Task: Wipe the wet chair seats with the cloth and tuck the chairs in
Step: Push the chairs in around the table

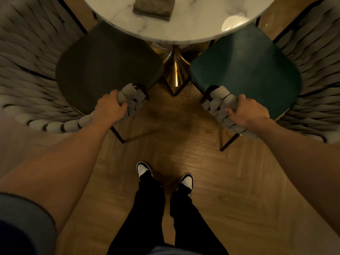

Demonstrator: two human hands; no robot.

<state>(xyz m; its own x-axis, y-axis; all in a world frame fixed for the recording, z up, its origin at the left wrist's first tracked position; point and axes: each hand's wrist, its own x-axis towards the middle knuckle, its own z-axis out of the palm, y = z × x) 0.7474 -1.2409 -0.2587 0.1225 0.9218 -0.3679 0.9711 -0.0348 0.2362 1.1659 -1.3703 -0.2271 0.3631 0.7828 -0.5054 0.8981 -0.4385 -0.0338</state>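
Note:
Two chairs with woven grey backs stand at a round marble table (193,28). The left chair has a dark olive seat (103,67); the right chair has a teal seat (246,70). Both seats reach partly under the table's edge. My left hand (109,107) grips the end of the left chair's woven backrest (131,100). My right hand (247,112) grips the end of the right chair's woven backrest (219,103). A folded grey-brown cloth (153,8) lies on the table top, away from both hands.
The table's gold pedestal (174,69) stands between the two seats. Black chair legs (228,142) rest on a wooden herringbone floor (230,190). My feet in black and white shoes (144,169) stand behind the chairs. A bright light reflection (233,23) shows on the table.

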